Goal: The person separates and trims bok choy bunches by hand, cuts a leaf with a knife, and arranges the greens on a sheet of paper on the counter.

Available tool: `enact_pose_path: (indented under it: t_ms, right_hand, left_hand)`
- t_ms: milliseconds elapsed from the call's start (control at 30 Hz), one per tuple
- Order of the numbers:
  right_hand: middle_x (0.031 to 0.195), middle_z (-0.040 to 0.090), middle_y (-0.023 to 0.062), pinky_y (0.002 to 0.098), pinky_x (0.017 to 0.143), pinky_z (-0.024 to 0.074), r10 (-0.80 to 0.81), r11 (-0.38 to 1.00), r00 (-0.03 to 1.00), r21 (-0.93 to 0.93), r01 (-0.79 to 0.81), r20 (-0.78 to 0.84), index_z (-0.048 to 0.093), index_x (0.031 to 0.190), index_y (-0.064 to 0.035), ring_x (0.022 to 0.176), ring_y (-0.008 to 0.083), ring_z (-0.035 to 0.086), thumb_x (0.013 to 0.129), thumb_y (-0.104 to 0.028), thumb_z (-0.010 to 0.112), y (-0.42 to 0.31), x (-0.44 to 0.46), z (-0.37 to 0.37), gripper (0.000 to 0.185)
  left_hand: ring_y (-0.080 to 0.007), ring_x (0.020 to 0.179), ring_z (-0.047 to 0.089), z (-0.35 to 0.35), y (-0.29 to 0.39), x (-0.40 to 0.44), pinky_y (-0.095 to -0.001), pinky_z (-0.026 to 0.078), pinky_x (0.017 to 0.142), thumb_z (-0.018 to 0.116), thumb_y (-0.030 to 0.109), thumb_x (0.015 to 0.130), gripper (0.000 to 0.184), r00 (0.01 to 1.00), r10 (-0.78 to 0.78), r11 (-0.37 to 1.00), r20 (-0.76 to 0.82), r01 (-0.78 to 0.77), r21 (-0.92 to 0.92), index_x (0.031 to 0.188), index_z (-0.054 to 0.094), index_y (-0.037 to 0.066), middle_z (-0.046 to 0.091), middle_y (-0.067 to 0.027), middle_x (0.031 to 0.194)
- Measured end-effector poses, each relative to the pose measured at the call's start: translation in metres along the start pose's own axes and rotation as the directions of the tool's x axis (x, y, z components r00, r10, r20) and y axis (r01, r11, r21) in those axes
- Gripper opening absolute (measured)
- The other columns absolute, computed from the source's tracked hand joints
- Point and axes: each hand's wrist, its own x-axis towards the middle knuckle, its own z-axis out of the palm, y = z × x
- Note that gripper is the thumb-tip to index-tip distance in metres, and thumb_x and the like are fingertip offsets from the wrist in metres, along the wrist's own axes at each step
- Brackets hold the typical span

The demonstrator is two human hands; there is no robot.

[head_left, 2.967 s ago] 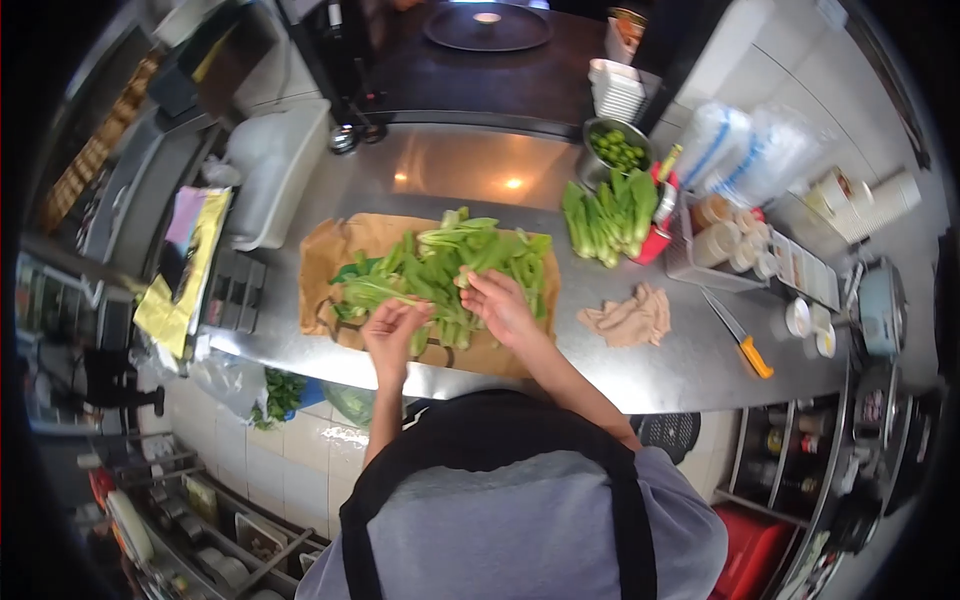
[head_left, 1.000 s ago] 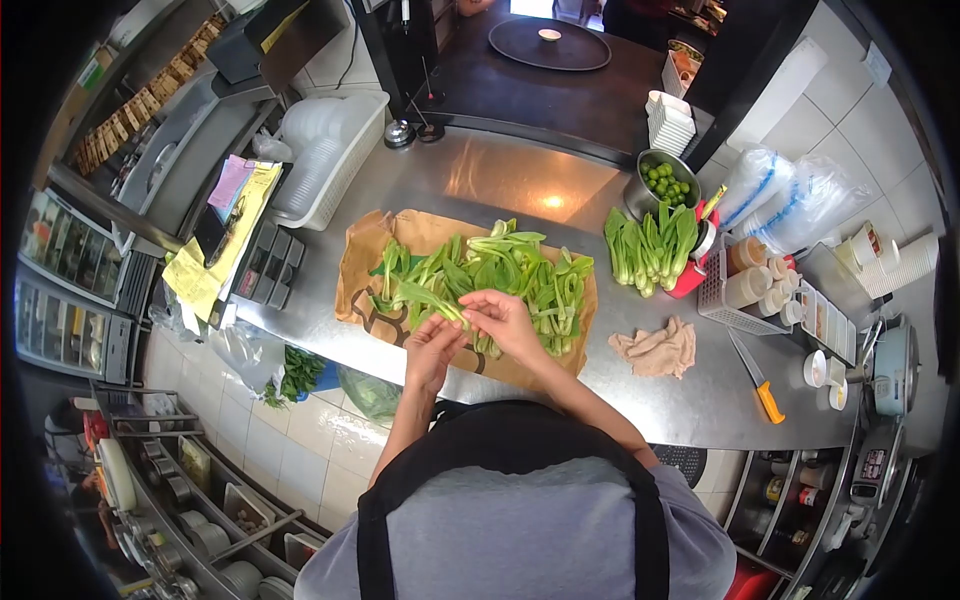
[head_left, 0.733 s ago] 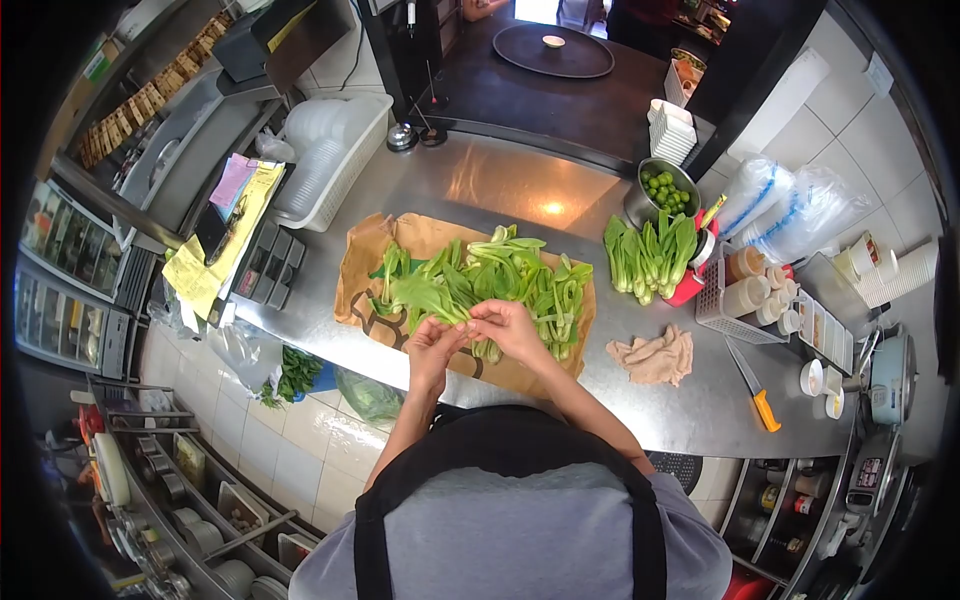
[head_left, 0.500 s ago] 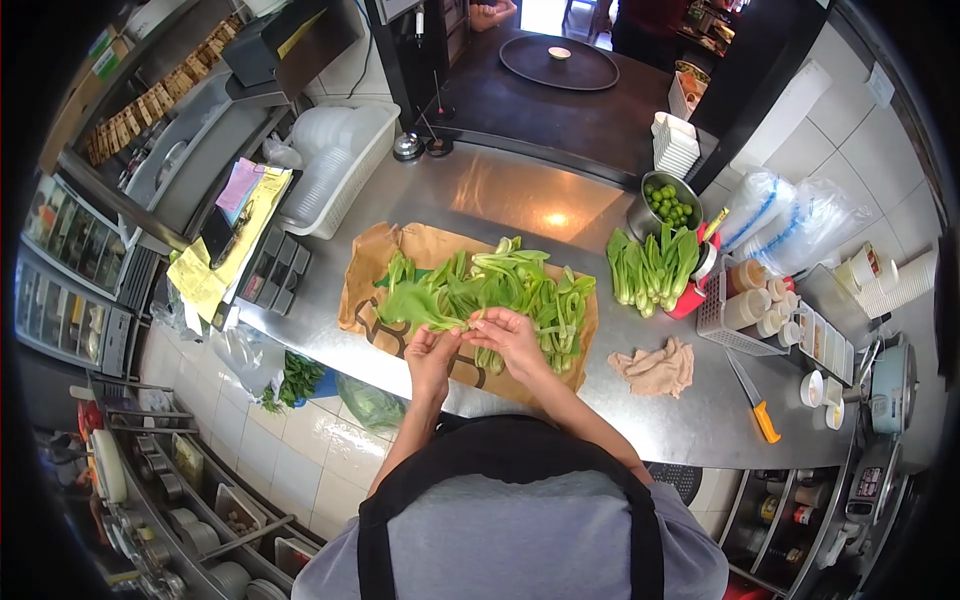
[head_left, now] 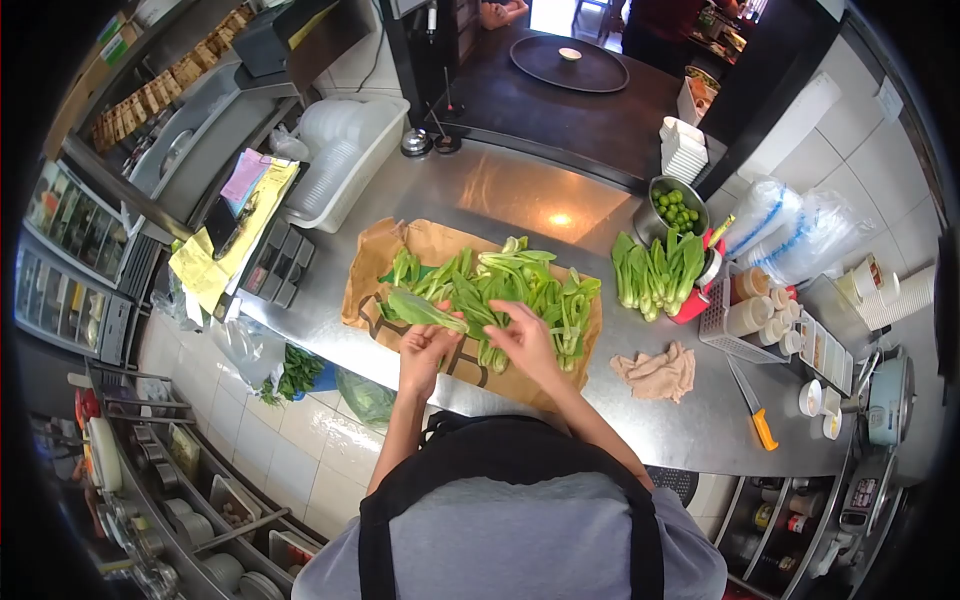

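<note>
Leafy green stalks (head_left: 520, 285) lie spread over brown paper (head_left: 375, 250) on the steel counter. Above the paper's front left part, my left hand (head_left: 425, 352) is closed on a leafy stalk (head_left: 418, 308) whose leaf points left. My right hand (head_left: 525, 340) is just to its right, apart from that stalk, with thumb and fingers spread and nothing visible between them. Loose stalks lie just beyond its fingertips.
A crumpled cloth (head_left: 655, 372) and an orange-handled knife (head_left: 752, 405) lie to the right. Behind them are a greens bundle (head_left: 657, 275), a pot of green fruit (head_left: 676, 208) and a bottle basket (head_left: 740, 325). A white tub (head_left: 345, 160) stands back left. People are partly visible beyond the pass.
My right hand has come away from the stalk, and its fingers have opened. My left hand keeps hold of the stalk. The whole view has shifted slightly.
</note>
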Motion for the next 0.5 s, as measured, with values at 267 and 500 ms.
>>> enact_pose_path:
  t_ms: [267, 500]
  right_hand:
    - [0.087, 0.057, 0.0059, 0.0262, 0.062, 0.0484, -0.108, 0.991, 0.982, 0.060, 0.119, -0.157, 0.056, 0.099, -0.0030, 0.075, 0.0140, 0.059, 0.079, -0.006, 0.065, -0.011, -0.015, -0.023, 0.022]
    - [0.083, 0.054, 0.0120, 0.0340, 0.062, 0.0460, -0.306, 0.845, 0.698, -0.522, -0.114, -0.648, 0.054, 0.094, -0.0020, 0.073, 0.0241, 0.057, 0.078, -0.001, 0.059, 0.017, 0.005, -0.147, 0.016]
  left_hand:
    - [-0.0112, 0.093, 0.057, 0.030, -0.015, 0.008, -0.0253, 0.045, 0.083, 0.061, 0.004, 0.083, 0.044, 0.982, -0.037, 0.982, 0.186, 0.001, 0.189, 0.126, 0.049, 0.002, 0.062, -0.0065, 0.104]
    - [-0.0140, 0.099, 0.054, 0.017, 0.003, 0.010, -0.0262, 0.043, 0.085, 0.062, 0.004, 0.081, 0.039, 0.985, 0.017, 0.929, 0.174, -0.079, 0.360, 0.119, 0.054, 0.001, 0.058, -0.0077, 0.113]
